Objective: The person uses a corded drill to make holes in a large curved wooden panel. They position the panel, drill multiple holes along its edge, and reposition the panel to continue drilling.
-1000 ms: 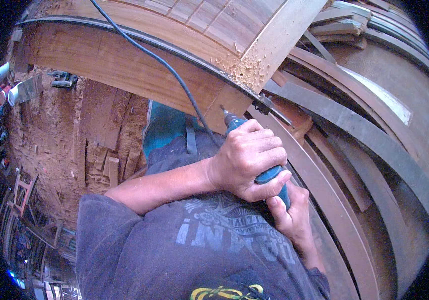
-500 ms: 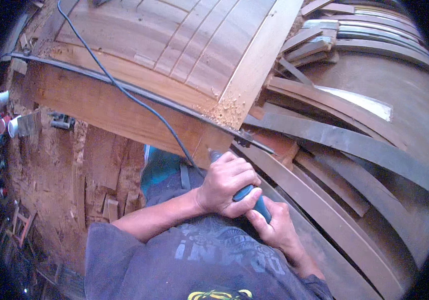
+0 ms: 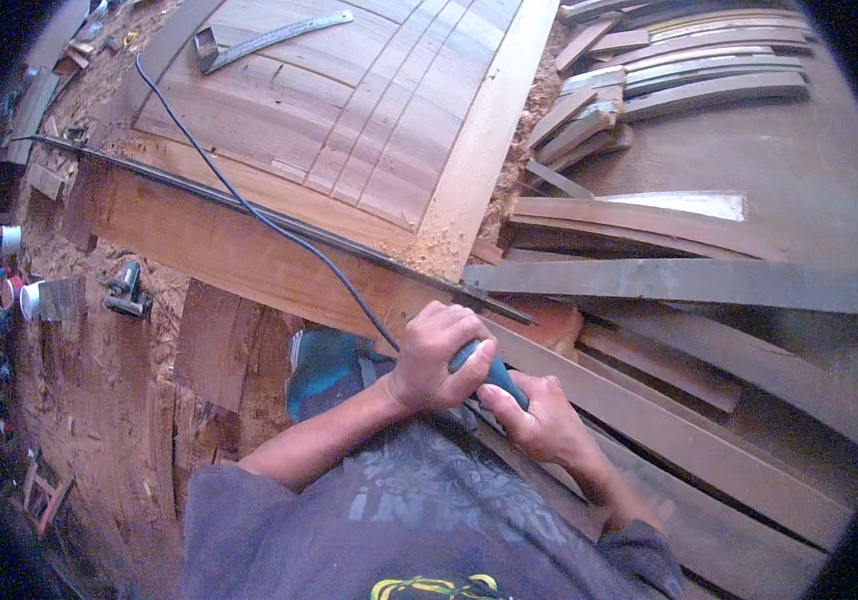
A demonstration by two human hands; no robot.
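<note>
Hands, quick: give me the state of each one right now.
Left hand: closed around the blue power tool, gripping its upper body.
Right hand: closed on the same tool, lower down, fingers curled under it.

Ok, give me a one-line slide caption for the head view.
Both hands, left hand and right hand, grip a blue corded power tool beside a wooden door panel.

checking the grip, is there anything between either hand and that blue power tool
Nothing visible. The left hand wraps the blue power tool directly, and the right hand touches it from below. Its black cord trails away over the wooden panel.
</note>
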